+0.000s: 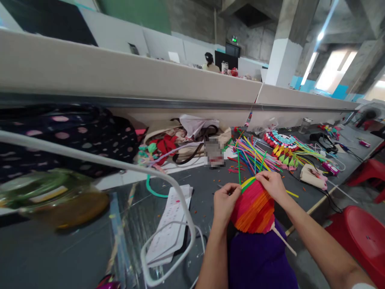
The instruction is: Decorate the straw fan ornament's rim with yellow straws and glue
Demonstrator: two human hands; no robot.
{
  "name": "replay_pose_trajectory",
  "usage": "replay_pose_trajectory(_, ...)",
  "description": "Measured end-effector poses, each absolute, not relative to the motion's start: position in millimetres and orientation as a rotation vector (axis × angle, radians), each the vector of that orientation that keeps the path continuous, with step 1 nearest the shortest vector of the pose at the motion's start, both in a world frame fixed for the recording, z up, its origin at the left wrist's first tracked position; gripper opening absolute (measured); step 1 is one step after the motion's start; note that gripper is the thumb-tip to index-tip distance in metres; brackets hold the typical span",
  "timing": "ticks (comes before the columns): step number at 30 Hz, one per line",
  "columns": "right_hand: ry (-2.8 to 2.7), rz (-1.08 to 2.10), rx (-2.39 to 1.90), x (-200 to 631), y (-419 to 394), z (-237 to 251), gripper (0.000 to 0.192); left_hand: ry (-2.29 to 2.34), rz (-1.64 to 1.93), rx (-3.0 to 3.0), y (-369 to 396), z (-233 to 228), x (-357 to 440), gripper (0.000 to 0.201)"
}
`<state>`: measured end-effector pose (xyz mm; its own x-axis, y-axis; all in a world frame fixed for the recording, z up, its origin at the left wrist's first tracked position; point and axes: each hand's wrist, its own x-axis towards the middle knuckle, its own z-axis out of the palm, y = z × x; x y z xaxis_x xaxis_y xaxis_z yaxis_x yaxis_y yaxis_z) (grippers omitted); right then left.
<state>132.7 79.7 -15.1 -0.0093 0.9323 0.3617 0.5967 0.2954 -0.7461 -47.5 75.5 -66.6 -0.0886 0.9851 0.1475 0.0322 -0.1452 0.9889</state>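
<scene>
The striped woven piece [254, 206] sits between your two hands just above your lap, at the near edge of the grey table [198, 180]; its bands run from green and yellow at the top through pink and red to orange at the bottom, and a pale stick [282, 240] pokes out from its lower right. Your left hand [225, 200] is closed on its upper left edge, fingers curled over the rim. Your right hand [272, 182] pinches the top at the green band, thumb and fingertips pressed together on the weave. Both grips look firm, though I cannot tell how much of the strip each finger actually traps.

From here, the top band looks like the weak point: if your right pinch eases, the last strips could spring loose and the rows may slacken. Pulling too hard with the left could skew the shape or bend the stick.

To the near left, a white cable [168, 176] loops across the table over a printed sheet [171, 224]; it lies close to your left forearm and a sweep of the elbow could snag it. Farther out, a bundle of coloured strips [255, 156] fans over the table just beyond your hands, with small offcuts scattered around. Beyond that, to the right, lies a finished beaded and woven piece [282, 146]. A low partition wall [150, 80] closes off the far side, and a red stool [361, 237] stands at your near right.
</scene>
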Motion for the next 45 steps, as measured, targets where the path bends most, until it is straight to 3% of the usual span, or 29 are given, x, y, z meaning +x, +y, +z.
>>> replay_pose_trajectory(21,-1.240,0.648,-1.370,127,76,-49,0.023,1.164,1.403,1.258,82,-75,-44,0.020)
replay_pose_trajectory(31,-1.162,0.963,-1.314,140,72,-41,0.025,1.144,1.405,1.164,83,-74,-45,0.020)
replay_pose_trajectory(45,-1.084,1.104,-1.282,154,70,-53,0.032,1.129,1.409,1.076,80,-67,-45,0.017)
